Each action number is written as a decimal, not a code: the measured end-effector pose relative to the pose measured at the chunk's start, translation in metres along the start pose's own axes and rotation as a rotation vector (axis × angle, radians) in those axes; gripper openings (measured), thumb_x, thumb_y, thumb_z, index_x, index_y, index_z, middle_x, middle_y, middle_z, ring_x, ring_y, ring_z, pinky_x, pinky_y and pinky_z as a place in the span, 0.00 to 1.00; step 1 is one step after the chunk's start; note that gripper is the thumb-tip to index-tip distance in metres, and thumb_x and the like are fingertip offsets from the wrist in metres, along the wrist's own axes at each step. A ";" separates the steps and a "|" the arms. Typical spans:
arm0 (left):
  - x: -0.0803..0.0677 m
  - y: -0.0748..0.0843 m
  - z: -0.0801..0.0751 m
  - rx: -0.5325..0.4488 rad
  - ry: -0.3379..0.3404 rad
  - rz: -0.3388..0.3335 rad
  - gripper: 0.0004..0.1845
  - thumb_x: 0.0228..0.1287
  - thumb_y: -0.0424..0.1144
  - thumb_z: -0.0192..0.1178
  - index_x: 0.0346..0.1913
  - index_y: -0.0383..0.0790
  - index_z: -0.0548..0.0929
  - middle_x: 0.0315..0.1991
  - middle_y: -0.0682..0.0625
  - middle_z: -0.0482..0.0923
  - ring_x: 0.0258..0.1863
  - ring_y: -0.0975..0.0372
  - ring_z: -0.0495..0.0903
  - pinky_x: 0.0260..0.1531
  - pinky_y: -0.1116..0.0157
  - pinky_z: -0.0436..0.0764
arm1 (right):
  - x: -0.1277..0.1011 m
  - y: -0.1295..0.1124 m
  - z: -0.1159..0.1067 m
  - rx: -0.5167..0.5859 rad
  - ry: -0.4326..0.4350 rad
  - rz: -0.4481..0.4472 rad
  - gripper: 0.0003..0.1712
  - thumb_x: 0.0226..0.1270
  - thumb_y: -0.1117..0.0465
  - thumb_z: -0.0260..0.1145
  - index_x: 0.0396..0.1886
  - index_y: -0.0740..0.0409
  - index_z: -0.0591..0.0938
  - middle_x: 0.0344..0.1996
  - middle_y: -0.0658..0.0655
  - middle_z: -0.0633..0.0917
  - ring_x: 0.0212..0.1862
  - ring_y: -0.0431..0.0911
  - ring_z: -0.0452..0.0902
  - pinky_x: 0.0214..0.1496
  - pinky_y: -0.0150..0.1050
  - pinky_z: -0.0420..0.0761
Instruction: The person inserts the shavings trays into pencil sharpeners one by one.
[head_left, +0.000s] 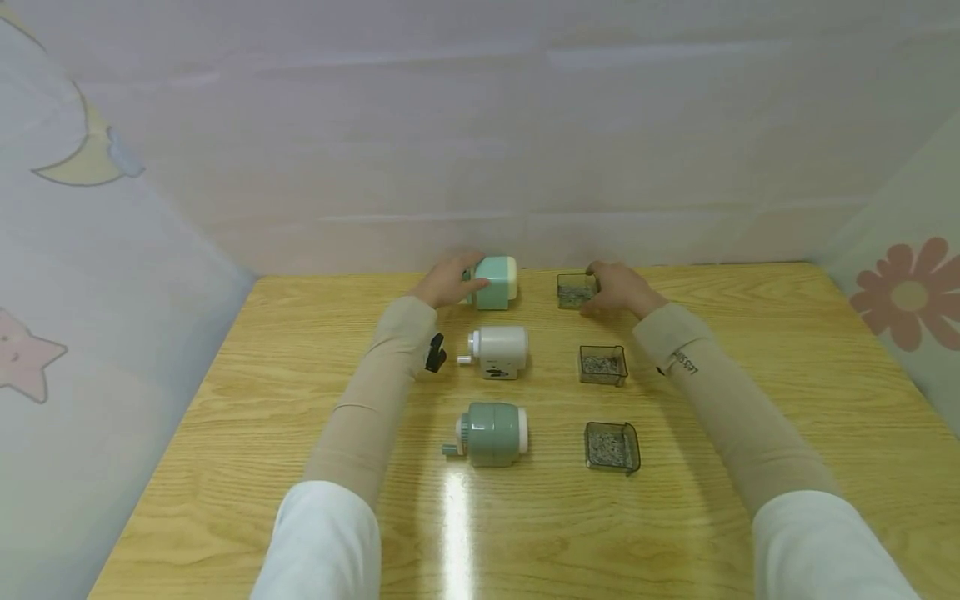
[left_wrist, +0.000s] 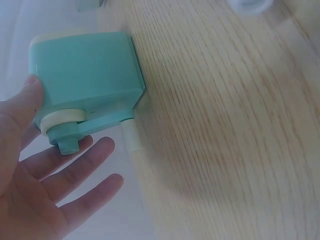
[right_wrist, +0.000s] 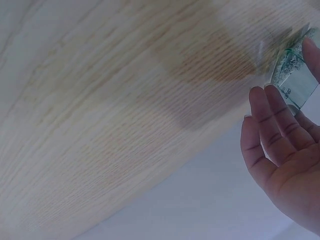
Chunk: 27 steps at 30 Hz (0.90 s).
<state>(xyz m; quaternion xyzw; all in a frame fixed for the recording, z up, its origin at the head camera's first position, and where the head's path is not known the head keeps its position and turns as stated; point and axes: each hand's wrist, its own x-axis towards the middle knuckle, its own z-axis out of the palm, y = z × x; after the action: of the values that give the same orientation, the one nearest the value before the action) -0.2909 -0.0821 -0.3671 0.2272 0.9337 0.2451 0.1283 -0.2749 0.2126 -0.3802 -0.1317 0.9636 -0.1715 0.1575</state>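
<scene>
- Left hand at far edge of table, on the mint sharpener. Wrist view: thumb touches the sharpener's side, other fingers straight & spread under the crank end, not curled round it. Hand wide open, contact only.
- Right hand at the far clear tray, just right of it. Wrist view: fingers straight, tips at the tray's wall; one finger on the far side of the tray. Loose, mostly open; can't tell if it pinches.
- Mint sharpener: boxy smooth plastic, rounded corners, cream end band, short round crank stub.
- Far clear tray: small square, see-through smoky plastic, grey shavings inside.
- Same col. nearer: white sharpener, grey-green sharpener; each w/ its own shavings tray, middle tray & near tray.
- Table: light wood grain, glossy.
</scene>
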 end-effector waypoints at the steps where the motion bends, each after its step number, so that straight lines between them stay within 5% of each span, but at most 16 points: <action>1: 0.000 0.000 0.000 0.002 -0.001 -0.001 0.33 0.66 0.47 0.52 0.69 0.38 0.56 0.67 0.43 0.57 0.65 0.52 0.58 0.63 0.57 0.59 | 0.000 0.000 0.000 -0.001 0.001 0.000 0.44 0.54 0.56 0.70 0.63 0.73 0.59 0.43 0.69 0.77 0.45 0.59 0.73 0.47 0.56 0.73; 27: 0.001 0.001 0.003 0.009 0.008 -0.010 0.33 0.66 0.49 0.52 0.69 0.40 0.56 0.67 0.44 0.57 0.65 0.52 0.57 0.63 0.57 0.59 | 0.003 -0.013 0.002 0.008 0.003 -0.035 0.43 0.53 0.56 0.70 0.63 0.71 0.61 0.38 0.64 0.78 0.40 0.55 0.74 0.44 0.52 0.75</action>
<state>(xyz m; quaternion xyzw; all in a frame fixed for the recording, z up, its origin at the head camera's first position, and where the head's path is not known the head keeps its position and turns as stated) -0.2906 -0.0799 -0.3693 0.2219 0.9364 0.2413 0.1250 -0.2739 0.1997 -0.3783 -0.1475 0.9606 -0.1783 0.1538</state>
